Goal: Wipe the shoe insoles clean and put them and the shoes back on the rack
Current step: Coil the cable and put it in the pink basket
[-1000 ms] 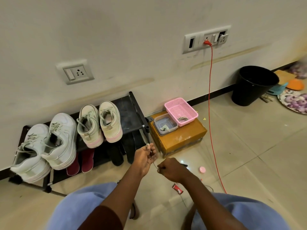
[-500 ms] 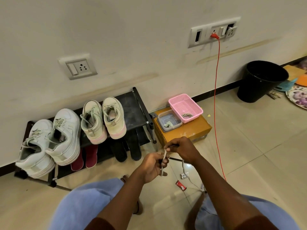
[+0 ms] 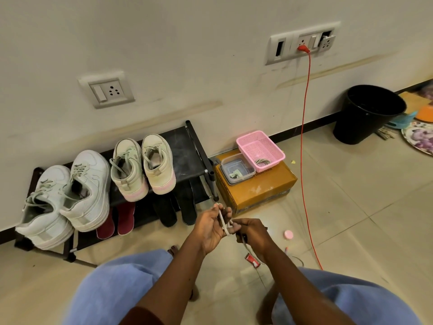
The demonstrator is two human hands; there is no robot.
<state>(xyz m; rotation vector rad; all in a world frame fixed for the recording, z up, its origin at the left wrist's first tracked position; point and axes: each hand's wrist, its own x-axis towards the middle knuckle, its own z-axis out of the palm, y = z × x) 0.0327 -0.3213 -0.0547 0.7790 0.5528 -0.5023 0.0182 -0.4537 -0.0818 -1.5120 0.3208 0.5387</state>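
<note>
Rack [image 3: 187, 151] top lay bare at centre, right of the shoes [image 3: 157, 165]. Box [image 3: 257, 192] and red cable [image 3: 301, 160] crowded the floor further right; tiles [image 3: 365, 207] beyond lay open.

I'm seeing the black rack [image 3: 187, 146] carrying white sneakers [image 3: 82, 191] and pink-soled sneakers [image 3: 145, 170] on top, with red insoles [image 3: 125, 216] and black insoles [image 3: 166, 212] leaning below (their footing is hidden). The tiled floor [image 3: 363, 207] is bearing a cardboard box [image 3: 255, 191], black bin [image 3: 367, 113] and orange cable [image 3: 307, 219].

Cardboard box [image 3: 257, 191] on floor by wall. Pink basket [image 3: 254, 146] and clear container [image 3: 232, 165] side by side on top. Red cable [image 3: 304, 137] hangs from wall socket [image 3: 281, 46] down to floor. Black bin [image 3: 365, 118] farther right. Small pink lid [image 3: 288, 235] on tiles.
</note>
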